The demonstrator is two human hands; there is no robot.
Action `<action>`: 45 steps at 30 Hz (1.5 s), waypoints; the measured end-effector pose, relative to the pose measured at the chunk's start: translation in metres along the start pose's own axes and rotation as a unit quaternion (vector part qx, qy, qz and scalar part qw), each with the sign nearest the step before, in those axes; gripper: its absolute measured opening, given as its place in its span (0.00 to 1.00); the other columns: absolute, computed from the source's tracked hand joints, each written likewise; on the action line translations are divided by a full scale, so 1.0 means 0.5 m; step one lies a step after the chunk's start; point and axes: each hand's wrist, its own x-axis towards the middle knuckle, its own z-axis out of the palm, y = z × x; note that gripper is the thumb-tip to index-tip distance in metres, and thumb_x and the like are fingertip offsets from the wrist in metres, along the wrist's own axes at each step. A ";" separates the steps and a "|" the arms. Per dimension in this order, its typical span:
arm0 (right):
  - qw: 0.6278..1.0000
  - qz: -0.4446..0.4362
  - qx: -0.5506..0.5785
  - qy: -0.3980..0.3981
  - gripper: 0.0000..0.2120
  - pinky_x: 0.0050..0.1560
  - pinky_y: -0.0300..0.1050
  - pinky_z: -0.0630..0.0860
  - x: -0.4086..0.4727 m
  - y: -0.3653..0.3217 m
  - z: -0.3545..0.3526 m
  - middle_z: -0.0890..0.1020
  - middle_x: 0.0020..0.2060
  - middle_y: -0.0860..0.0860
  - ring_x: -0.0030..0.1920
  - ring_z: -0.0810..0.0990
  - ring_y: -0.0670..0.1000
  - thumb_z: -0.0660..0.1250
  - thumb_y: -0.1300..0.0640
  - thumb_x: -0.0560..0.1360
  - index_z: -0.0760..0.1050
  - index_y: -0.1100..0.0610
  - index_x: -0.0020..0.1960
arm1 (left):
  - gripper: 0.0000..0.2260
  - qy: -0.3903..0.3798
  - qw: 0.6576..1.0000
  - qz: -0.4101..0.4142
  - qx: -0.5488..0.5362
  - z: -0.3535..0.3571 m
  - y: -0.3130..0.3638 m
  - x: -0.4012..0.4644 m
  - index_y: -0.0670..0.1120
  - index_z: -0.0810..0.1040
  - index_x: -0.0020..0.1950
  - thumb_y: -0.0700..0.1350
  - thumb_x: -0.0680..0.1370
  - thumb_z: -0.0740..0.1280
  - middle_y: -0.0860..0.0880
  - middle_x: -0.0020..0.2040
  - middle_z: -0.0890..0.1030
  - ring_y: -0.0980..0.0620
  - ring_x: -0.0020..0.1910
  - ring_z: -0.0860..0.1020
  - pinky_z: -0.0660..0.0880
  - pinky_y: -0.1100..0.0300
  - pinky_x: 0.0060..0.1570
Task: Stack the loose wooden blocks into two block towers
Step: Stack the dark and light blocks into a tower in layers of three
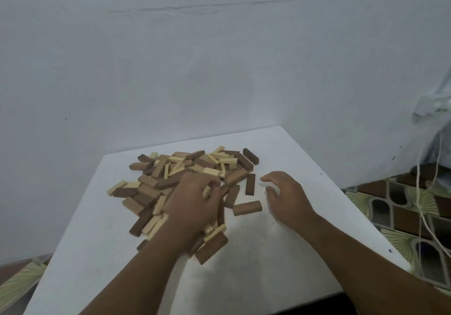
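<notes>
On the white square table (268, 253) lies a loose heap of small rectangular wooden blocks (170, 168), some dark brown and some pale cream, spread from the far middle toward the near left, and no tower stands yet, so I judge the task is at its very beginning. The left hand (192, 200) rests on the middle of the heap with the fingers curled down among the pieces; it seems to pinch a pale block near the fingertips, but the blur does not let me be sure of it. The right hand (285, 192) hovers over bare table just to the right of the heap, fingers loosely bent and spread, holding nothing, probably ready to receive or steady a piece. A single brown block (247, 208) lies flat and apart between both hands, and this free place looks suitable for the first base.
</notes>
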 end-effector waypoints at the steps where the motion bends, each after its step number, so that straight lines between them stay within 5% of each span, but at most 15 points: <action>1: 1.000 -0.004 -0.008 -0.007 0.14 0.65 0.36 0.64 0.014 0.012 0.003 0.78 0.59 0.48 0.63 0.73 0.48 0.63 0.64 0.76 0.78 0.53 0.59 | 0.06 -0.005 1.000 0.012 0.011 0.010 0.008 0.016 0.51 0.83 0.49 0.46 0.75 0.69 0.55 0.44 0.82 0.54 0.50 0.74 0.73 0.54 0.50; 6: 0.991 -0.062 -0.098 -0.060 0.21 0.64 0.52 0.68 0.099 0.047 0.018 0.69 0.71 0.50 0.68 0.68 0.54 0.58 0.64 0.77 0.71 0.52 0.69 | 0.16 -0.119 0.989 0.016 0.091 0.079 0.039 0.088 0.60 0.73 0.66 0.55 0.78 0.61 0.60 0.66 0.73 0.52 0.69 0.64 0.60 0.43 0.65; 9: 0.974 -0.065 -0.193 -0.097 0.25 0.58 0.50 0.63 0.138 0.051 0.028 0.65 0.73 0.46 0.68 0.66 0.53 0.57 0.63 0.78 0.64 0.47 0.73 | 0.17 -0.171 0.975 0.022 0.143 0.119 0.056 0.122 0.61 0.67 0.69 0.58 0.80 0.56 0.58 0.73 0.65 0.48 0.75 0.56 0.52 0.39 0.68; 17: 0.975 -0.079 -0.204 -0.027 0.17 0.47 0.45 0.55 0.141 0.112 0.011 0.79 0.50 0.42 0.52 0.77 0.50 0.52 0.51 0.71 0.77 0.49 0.51 | 0.16 -0.188 0.968 0.034 0.164 0.183 0.079 0.164 0.59 0.72 0.65 0.57 0.78 0.59 0.61 0.71 0.67 0.54 0.73 0.59 0.47 0.43 0.64; 21: 0.983 -0.087 -0.159 -0.038 0.22 0.52 0.51 0.65 0.156 0.123 0.004 0.75 0.64 0.46 0.63 0.72 0.50 0.57 0.61 0.70 0.73 0.49 0.63 | 0.12 -0.198 0.966 0.077 0.149 0.192 0.095 0.163 0.59 0.73 0.61 0.54 0.78 0.60 0.64 0.68 0.70 0.56 0.71 0.62 0.50 0.45 0.64; 24: 0.971 -0.094 -0.172 -0.137 0.27 0.62 0.52 0.58 0.173 0.126 0.011 0.62 0.74 0.43 0.74 0.58 0.50 0.54 0.62 0.76 0.61 0.47 0.74 | 0.13 -0.195 0.971 0.068 0.124 0.193 0.090 0.154 0.58 0.76 0.61 0.52 0.78 0.59 0.63 0.66 0.74 0.56 0.68 0.66 0.52 0.46 0.63; 29: 0.981 -0.109 -0.146 -0.065 0.19 0.55 0.51 0.64 0.146 0.135 -0.011 0.76 0.62 0.46 0.62 0.74 0.52 0.60 0.59 0.73 0.74 0.50 0.63 | 0.11 -0.175 0.978 0.063 0.095 0.181 0.087 0.149 0.59 0.78 0.57 0.49 0.78 0.61 0.64 0.62 0.77 0.57 0.67 0.67 0.48 0.54 0.56; 34: 0.980 -0.117 -0.147 -0.065 0.17 0.55 0.44 0.65 0.094 0.152 -0.036 0.77 0.57 0.45 0.58 0.73 0.48 0.61 0.49 0.76 0.73 0.46 0.64 | 0.19 -0.251 0.962 0.075 0.080 0.176 0.113 0.150 0.61 0.74 0.66 0.43 0.80 0.57 0.63 0.69 0.72 0.56 0.76 0.58 0.44 0.52 0.65; 41: 0.986 -0.119 -0.114 0.008 0.10 0.50 0.40 0.72 0.082 0.145 -0.034 0.79 0.46 0.47 0.49 0.75 0.49 0.67 0.55 0.74 0.82 0.55 0.52 | 0.14 -0.162 0.983 -0.005 0.090 0.160 0.070 0.134 0.55 0.82 0.47 0.45 0.71 0.58 0.60 0.50 0.79 0.51 0.57 0.71 0.63 0.46 0.58; 45: 0.991 -0.104 -0.081 0.014 0.08 0.45 0.35 0.72 0.083 0.142 -0.031 0.78 0.44 0.48 0.47 0.74 0.47 0.69 0.58 0.74 0.82 0.59 0.51 | 0.16 -0.176 0.976 0.039 0.125 0.165 0.062 0.136 0.55 0.84 0.51 0.39 0.72 0.63 0.60 0.53 0.78 0.50 0.57 0.70 0.59 0.51 0.50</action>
